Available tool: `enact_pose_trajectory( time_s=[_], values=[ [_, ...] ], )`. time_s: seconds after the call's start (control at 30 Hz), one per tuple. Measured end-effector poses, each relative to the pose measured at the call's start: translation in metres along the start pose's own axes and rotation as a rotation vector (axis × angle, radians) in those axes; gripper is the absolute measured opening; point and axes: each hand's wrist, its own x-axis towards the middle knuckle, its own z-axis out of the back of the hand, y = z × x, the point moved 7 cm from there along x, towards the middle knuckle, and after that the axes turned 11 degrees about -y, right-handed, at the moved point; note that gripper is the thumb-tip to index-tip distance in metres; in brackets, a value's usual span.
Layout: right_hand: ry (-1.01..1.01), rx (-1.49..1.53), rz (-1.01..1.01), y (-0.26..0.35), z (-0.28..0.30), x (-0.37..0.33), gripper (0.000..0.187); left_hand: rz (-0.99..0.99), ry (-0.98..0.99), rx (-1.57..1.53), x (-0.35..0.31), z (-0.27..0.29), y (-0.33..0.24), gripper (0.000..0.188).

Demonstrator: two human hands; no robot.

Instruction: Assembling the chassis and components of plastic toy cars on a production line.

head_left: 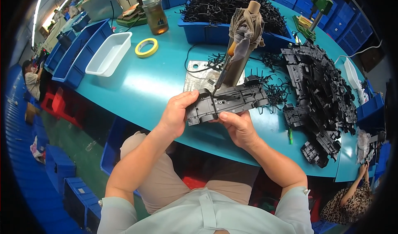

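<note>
Both my hands hold a black plastic toy-car chassis [232, 103] above the table's front edge. My left hand [176, 111] grips its left end, thumb on top by a wheel arch. My right hand [239, 128] pinches the near edge with the thumb on top; its other fingers are hidden underneath. A soldering iron [222, 74] with an orange section slants down, its tip at the top of the chassis, though contact is hard to tell. It is fixed to an upright post [244, 31] wrapped in cloth. Behind the chassis lies a metal plate [195, 80].
A pile of black chassis [317, 89] covers the table's right side. A blue bin [203, 33] heaped with small black parts stands at the back. Leftward are yellow tape [146, 48], a white tray [108, 53] and a jar of brown liquid [155, 16]. Another person [348, 196] sits at right.
</note>
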Motion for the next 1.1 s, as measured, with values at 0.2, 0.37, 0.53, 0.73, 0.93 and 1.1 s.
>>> enact_pose_trajectory(
  time_s=[0.2, 0.37, 0.53, 0.73, 0.93, 1.1],
  values=[
    [0.011, -0.025, -0.027, 0.0013, -0.0016, 0.0002, 0.051, -0.008, 0.009, -0.009, -0.0005, -0.0027, -0.0019, 0.031],
    [0.033, -0.010, -0.006, 0.0027, -0.0018, 0.0006, 0.043, 0.009, 0.018, -0.015, 0.0002, -0.0031, -0.0001, 0.032],
    [0.042, -0.017, 0.014, 0.0042, -0.0029, 0.0021, 0.044, 0.023, 0.025, -0.024, 0.0001, -0.0035, 0.0004, 0.034],
    [0.052, -0.038, 0.004, 0.0027, -0.0032, 0.0033, 0.042, 0.020, 0.023, -0.017, 0.0055, 0.0008, 0.0047, 0.035],
    [0.029, -0.072, 0.010, 0.0041, -0.0027, 0.0030, 0.047, 0.006, 0.018, 0.013, 0.0058, 0.0008, 0.0029, 0.035],
    [0.039, -0.065, -0.006, 0.0031, -0.0006, 0.0042, 0.047, 0.024, 0.006, 0.046, 0.0037, -0.0005, 0.0015, 0.034]
  ],
)
